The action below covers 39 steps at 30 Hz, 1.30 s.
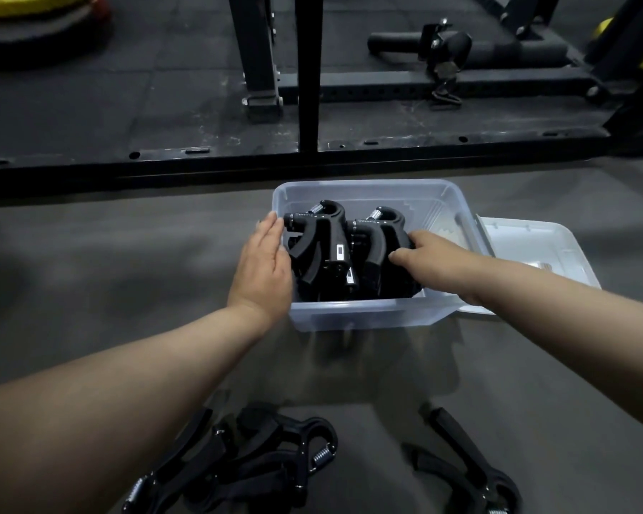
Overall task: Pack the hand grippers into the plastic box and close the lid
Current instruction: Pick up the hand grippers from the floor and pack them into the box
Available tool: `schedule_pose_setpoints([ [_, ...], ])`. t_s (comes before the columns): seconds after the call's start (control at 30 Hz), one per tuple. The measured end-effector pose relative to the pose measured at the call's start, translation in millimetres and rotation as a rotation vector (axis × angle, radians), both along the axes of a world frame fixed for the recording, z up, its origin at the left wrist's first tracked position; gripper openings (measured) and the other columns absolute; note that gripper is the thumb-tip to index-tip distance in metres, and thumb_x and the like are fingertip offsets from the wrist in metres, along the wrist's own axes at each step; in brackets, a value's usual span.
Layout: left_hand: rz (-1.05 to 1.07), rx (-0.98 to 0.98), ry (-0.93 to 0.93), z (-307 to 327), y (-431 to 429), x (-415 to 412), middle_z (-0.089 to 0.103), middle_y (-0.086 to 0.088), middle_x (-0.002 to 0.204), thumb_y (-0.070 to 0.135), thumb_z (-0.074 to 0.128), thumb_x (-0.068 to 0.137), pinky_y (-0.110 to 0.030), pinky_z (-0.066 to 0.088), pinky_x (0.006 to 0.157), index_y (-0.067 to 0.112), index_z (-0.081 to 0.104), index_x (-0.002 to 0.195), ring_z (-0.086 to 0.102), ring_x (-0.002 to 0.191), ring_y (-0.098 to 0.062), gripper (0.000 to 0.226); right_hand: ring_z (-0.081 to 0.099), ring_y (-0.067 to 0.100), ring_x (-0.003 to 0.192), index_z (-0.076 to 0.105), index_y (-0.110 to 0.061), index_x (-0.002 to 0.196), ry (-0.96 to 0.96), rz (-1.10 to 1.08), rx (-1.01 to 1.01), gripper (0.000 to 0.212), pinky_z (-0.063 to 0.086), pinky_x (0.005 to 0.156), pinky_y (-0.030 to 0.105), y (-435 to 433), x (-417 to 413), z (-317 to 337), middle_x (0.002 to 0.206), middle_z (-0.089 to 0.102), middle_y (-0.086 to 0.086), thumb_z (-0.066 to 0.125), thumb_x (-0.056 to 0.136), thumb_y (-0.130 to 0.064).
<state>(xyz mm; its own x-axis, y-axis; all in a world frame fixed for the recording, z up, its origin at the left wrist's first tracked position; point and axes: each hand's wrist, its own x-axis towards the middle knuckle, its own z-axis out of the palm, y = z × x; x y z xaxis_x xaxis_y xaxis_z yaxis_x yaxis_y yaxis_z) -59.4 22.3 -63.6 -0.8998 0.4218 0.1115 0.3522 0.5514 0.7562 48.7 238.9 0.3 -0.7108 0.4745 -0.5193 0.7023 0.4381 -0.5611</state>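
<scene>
At the lower left, a heap of loose grippers (260,458) lay on the grey floor (108,272), near the person and well apart from the box. Above it, the left hand (262,265) was wide and flat, fingers straight and together, laid against the left side of the packed grippers (327,246) at the left wall of the plastic box (364,315). Those black grippers stood upright in a tight row inside the box, springs uppermost, filling its near half between the two hands. The right hand (435,261) reached into the box from the right, thumb and bent fingers holding the rightmost of the packed grippers. The lid (535,250) lay flat on the floor, touching the box's right side. A single gripper (472,473) lay at the lower right.
</scene>
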Motion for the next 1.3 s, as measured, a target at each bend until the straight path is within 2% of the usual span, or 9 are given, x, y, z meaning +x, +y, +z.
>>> schedule_pose_setpoints([
  [0.1, 0.001, -0.002, -0.002, 0.2, 0.4, 0.4, 0.025, 0.005, 0.157, 0.012, 0.032, 0.1, -0.019, 0.009, 0.116, 0.014, 0.036, 0.147, 0.019, 0.144, -0.008, 0.048, 0.066, 0.025, 0.088, 0.053, -0.016, 0.106, 0.023, 0.021, 0.015, 0.036, 0.054, 0.086, 0.044, -7.1, -2.9, 0.6, 0.098, 0.068, 0.008, 0.052, 0.08, -0.04],
  [0.2, 0.001, 0.004, -0.004, -0.3, 1.2, -0.1, 0.026, 0.006, 0.157, 0.013, 0.032, 0.1, -0.022, 0.01, 0.118, 0.014, 0.037, 0.147, 0.019, 0.144, -0.008, 0.048, 0.055, 0.014, 0.081, 0.043, -0.012, 0.112, 0.006, 0.066, 0.058, 0.025, 0.047, 0.069, 0.031, -10.4, -3.4, 0.3, 0.095, 0.059, 0.006, 0.047, 0.094, -0.029],
  [0.37, 0.001, -0.001, 0.013, -1.9, 0.5, -1.3, 0.026, 0.005, 0.157, 0.012, 0.033, 0.1, -0.026, 0.012, 0.119, 0.013, 0.037, 0.147, 0.02, 0.144, -0.009, 0.047, 0.052, 0.01, 0.079, 0.042, -0.012, 0.118, 0.041, 0.104, 0.114, 0.025, 0.04, 0.061, 0.027, -6.4, -4.3, -3.2, 0.092, 0.056, 0.002, 0.041, 0.097, -0.026],
  [0.57, 0.003, -0.007, 0.008, 0.0, 0.9, -0.2, 0.026, 0.005, 0.157, 0.012, 0.032, 0.099, -0.023, 0.01, 0.119, 0.014, 0.036, 0.147, 0.019, 0.144, -0.008, 0.048, 0.057, 0.024, 0.088, 0.042, -0.011, 0.123, 0.016, 0.151, 0.201, 0.033, 0.049, 0.08, 0.036, -6.7, -7.7, -6.2, 0.097, 0.059, 0.007, 0.044, 0.096, -0.028],
  [0.7, 0.004, -0.008, 0.007, 0.3, 1.2, -0.4, 0.026, 0.005, 0.157, 0.012, 0.032, 0.099, -0.024, 0.011, 0.119, 0.013, 0.036, 0.147, 0.019, 0.144, -0.008, 0.049, 0.056, 0.02, 0.085, 0.038, -0.015, 0.123, -0.021, 0.184, 0.189, 0.039, 0.052, 0.085, 0.039, -2.4, -5.6, -8.5, 0.1, 0.062, 0.009, 0.053, 0.091, -0.032],
  [0.8, 0.003, -0.003, 0.007, 0.0, 1.2, 0.1, 0.026, 0.005, 0.157, 0.012, 0.032, 0.099, -0.023, 0.011, 0.119, 0.013, 0.036, 0.147, 0.019, 0.144, -0.007, 0.048, 0.058, 0.016, 0.084, 0.035, -0.017, 0.125, -0.022, 0.225, 0.226, 0.054, 0.052, 0.075, 0.035, -1.6, -3.4, -10.7, 0.095, 0.059, 0.0, 0.066, 0.084, -0.031],
  [0.9, 0.005, -0.007, 0.01, 1.0, 1.0, 0.9, 0.025, 0.005, 0.157, 0.012, 0.031, 0.1, -0.019, 0.009, 0.117, 0.013, 0.035, 0.148, 0.018, 0.144, -0.007, 0.048, 0.057, 0.015, 0.078, 0.038, -0.015, 0.123, 0.002, 0.215, 0.318, 0.046, 0.052, 0.065, 0.032, -1.6, -4.6, -14.0, 0.089, 0.058, 0.002, 0.06, 0.083, -0.018],
  [1.1, 0.006, -0.002, 0.02, 1.1, 1.2, 1.0, 0.026, 0.004, 0.157, 0.011, 0.032, 0.1, -0.017, 0.009, 0.116, 0.012, 0.036, 0.147, 0.02, 0.144, -0.007, 0.048, 0.062, 0.022, 0.082, 0.04, -0.017, 0.125, 0.023, 0.185, 0.326, 0.048, 0.057, 0.075, 0.04, 0.8, -4.7, -16.2, 0.094, 0.061, 0.004, 0.061, 0.081, -0.017],
  [1.3, 0.004, 0.0, 0.021, 1.0, 1.4, 0.7, 0.026, 0.003, 0.157, 0.01, 0.032, 0.099, -0.018, 0.009, 0.117, 0.011, 0.036, 0.147, 0.019, 0.144, -0.008, 0.048, 0.059, 0.021, 0.079, 0.04, -0.015, 0.117, 0.03, 0.187, 0.33, 0.038, 0.053, 0.07, 0.036, 2.7, -2.3, -17.6, 0.092, 0.06, 0.006, 0.059, 0.084, -0.016],
])
